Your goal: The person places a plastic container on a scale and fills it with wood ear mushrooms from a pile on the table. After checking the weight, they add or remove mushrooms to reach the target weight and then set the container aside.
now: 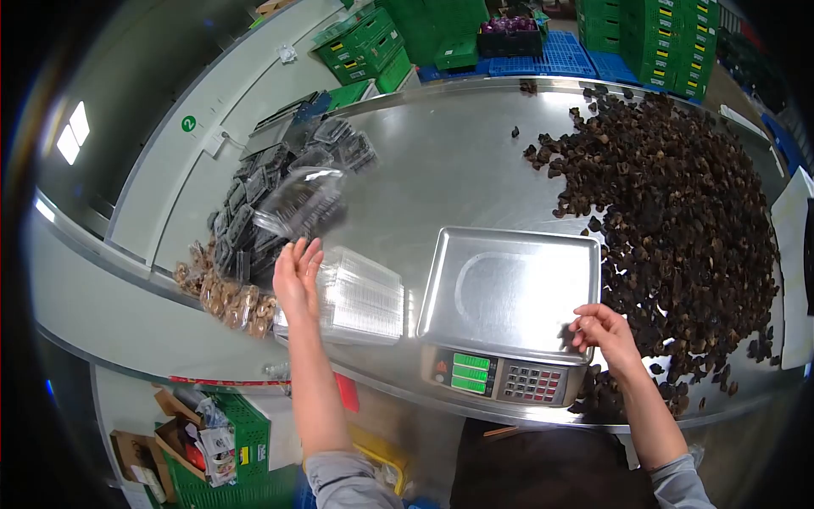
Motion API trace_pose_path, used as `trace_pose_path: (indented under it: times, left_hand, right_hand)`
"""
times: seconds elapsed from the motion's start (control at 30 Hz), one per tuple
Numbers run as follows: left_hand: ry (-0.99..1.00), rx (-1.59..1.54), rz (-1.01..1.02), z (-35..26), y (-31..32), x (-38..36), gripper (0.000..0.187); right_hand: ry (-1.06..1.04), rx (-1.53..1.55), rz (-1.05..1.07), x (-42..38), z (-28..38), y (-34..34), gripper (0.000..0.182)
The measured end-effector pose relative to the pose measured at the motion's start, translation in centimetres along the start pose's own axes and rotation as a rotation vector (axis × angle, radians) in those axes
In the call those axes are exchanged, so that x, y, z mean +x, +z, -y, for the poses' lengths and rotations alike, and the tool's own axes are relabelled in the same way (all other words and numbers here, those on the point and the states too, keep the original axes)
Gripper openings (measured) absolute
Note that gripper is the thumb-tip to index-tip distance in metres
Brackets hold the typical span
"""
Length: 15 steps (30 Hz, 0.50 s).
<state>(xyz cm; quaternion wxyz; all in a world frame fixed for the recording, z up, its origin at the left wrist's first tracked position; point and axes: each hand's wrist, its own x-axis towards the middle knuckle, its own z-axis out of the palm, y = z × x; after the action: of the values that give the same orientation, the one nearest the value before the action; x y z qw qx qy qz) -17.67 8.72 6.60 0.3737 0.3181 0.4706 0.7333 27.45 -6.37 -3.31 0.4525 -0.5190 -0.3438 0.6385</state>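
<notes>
A clear plastic box (301, 202), blurred by motion, is just beyond the fingertips of my left hand (298, 276). That hand is open, fingers up, beside a stack of clear plastic trays (365, 297). My right hand (604, 335) is over the right edge of the scale's steel pan (517, 293), thumb and fingers curled together. A small dark spot shows at its fingertips; whether it is a piece or a reflection is unclear. The scale's green display (470, 373) is lit. Dark dried pieces, like fungus, form a large pile (678, 212) to the right.
Filled clear packs (254, 195) are heaped at the left of the steel table (424, 153), with bags of brown pieces (233, 301) nearer. Green crates (365, 51) stand behind. A green crate (246, 424) with boxes is below left. White paper (793, 263) is at far right.
</notes>
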Motion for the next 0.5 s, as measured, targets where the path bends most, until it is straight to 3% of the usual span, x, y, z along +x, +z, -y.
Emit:
trace_pose_path:
  times: [0.03, 0.1, 0.13, 0.2, 0.27, 0.37, 0.4, 0.5]
  left_hand:
    - [-0.001, -0.001, 0.001, 0.1, -0.8, 0.5, 0.035]
    - [0.008, 0.871, -0.072, 1.2, -2.5, 1.1, 0.058]
    - [0.240, 1.377, 0.080, 2.4, -5.4, 1.5, 0.075]
    - [0.168, 1.786, 0.115, 1.6, -3.7, -2.4, 0.065]
    - [0.063, 1.853, 0.283, 1.6, -3.8, -3.7, 0.051]
    - [0.238, 1.712, 0.287, 3.0, -6.8, -2.0, 0.038]
    - [0.050, 1.531, 0.291, 2.0, -5.9, -2.2, 0.035]
    - [-0.144, 1.336, 0.360, 2.8, -10.5, 2.2, 0.031]
  right_hand:
    - [-0.005, -0.014, 0.017, -0.3, -0.4, 0.0, 0.022]
    - [0.033, 0.002, 0.087, -1.5, -0.6, 0.6, 0.019]
    - [0.057, -0.016, 0.111, -2.2, -0.5, 0.9, 0.019]
    - [0.079, -0.048, 0.147, -3.2, -1.2, 0.8, 0.019]
    - [0.107, -0.092, 0.141, -3.9, -2.0, 0.6, 0.020]
    - [0.087, -0.183, 0.155, -4.9, -2.8, 0.3, 0.020]
    - [0.076, -0.222, 0.164, -5.2, -3.3, 0.3, 0.021]
    - [0.121, -0.215, 0.172, -6.2, -3.0, 1.0, 0.024]
